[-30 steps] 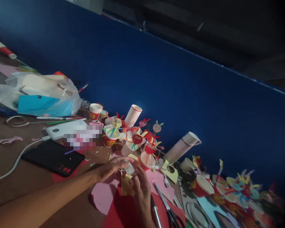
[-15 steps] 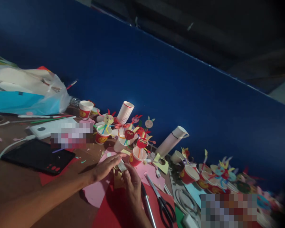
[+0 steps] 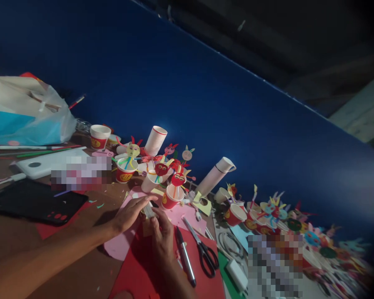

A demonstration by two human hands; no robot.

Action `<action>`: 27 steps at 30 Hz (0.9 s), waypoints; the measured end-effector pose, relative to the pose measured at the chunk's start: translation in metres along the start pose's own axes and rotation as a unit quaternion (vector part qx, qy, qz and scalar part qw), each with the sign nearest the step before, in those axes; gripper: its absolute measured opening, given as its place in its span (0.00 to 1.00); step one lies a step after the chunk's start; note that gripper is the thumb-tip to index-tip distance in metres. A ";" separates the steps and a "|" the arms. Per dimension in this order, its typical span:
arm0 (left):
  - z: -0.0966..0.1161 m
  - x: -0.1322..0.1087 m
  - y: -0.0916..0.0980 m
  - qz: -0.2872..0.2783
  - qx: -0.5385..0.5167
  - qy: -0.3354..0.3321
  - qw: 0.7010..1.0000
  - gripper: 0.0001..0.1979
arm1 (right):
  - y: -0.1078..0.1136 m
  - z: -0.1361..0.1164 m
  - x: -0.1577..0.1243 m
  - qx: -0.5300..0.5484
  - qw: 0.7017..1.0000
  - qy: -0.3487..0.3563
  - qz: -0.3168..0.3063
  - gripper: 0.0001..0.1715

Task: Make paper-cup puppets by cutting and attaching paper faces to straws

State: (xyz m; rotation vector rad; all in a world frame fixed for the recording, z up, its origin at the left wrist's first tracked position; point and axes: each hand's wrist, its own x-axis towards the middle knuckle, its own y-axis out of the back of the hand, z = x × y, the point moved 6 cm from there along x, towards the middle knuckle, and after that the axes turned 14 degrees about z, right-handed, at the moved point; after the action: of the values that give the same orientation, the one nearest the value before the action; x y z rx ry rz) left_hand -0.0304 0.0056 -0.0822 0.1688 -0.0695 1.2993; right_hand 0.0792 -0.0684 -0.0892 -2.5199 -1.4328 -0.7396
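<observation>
Both hands meet over the pink (image 3: 118,245) and red paper (image 3: 143,265) around a small clear, whitish item (image 3: 148,210) that I cannot identify. My left hand (image 3: 131,214) comes in from the left, its fingers stretched along the top of that item. My right hand (image 3: 162,228) has its fingers curled round the item's lower end. To the right of my right hand lie a silver and black marker (image 3: 186,257) and black-handled scissors (image 3: 205,253). Just beyond the hands stands a red and white paper cup (image 3: 172,197) with a red paper face (image 3: 178,178) above it.
Decorated cups (image 3: 126,169) and a stack of white cups (image 3: 156,141) stand behind. A white flask (image 3: 216,176) leans near the blue wall (image 3: 187,95). At left are a black phone (image 3: 34,201), a white power bank (image 3: 50,163) and a plastic bag (image 3: 28,112). More cups (image 3: 236,214) are at right.
The view has shifted, so things on the table appear further left and slightly higher. Both hands remain at the small item, with little visible change in their hold.
</observation>
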 end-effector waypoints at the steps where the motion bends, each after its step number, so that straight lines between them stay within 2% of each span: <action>1: 0.000 0.001 0.000 -0.001 0.009 -0.008 1.000 0.24 | 0.000 -0.002 0.000 -0.007 1.000 0.011 -0.003 0.17; 4: -0.002 0.001 0.002 -0.011 0.032 -0.022 0.999 0.24 | -0.001 -0.006 0.002 -0.017 1.000 0.025 -0.006 0.17; 10: -0.001 -0.004 0.002 -0.016 0.006 0.005 1.000 0.26 | -0.001 -0.004 0.002 -0.003 1.000 -0.014 -0.015 0.18; 15: 0.001 -0.009 -0.007 -0.072 -0.021 0.022 0.997 0.25 | 0.001 0.001 0.003 0.025 0.999 -0.028 -0.006 0.19; 20: 0.005 -0.009 -0.011 -0.094 -0.037 0.023 0.995 0.19 | 0.002 -0.003 0.005 0.023 1.000 -0.014 -0.005 0.17; 27: 0.013 -0.012 -0.005 -0.084 -0.048 0.068 0.993 0.24 | 0.002 -0.006 0.004 0.030 0.999 -0.020 -0.013 0.17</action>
State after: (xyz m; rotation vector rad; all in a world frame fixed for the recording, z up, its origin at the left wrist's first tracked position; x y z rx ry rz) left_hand -0.0284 -0.0097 -0.0716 0.0035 0.0000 1.1340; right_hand 0.0806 -0.0685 -0.0822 -2.4885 -1.4794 -0.6438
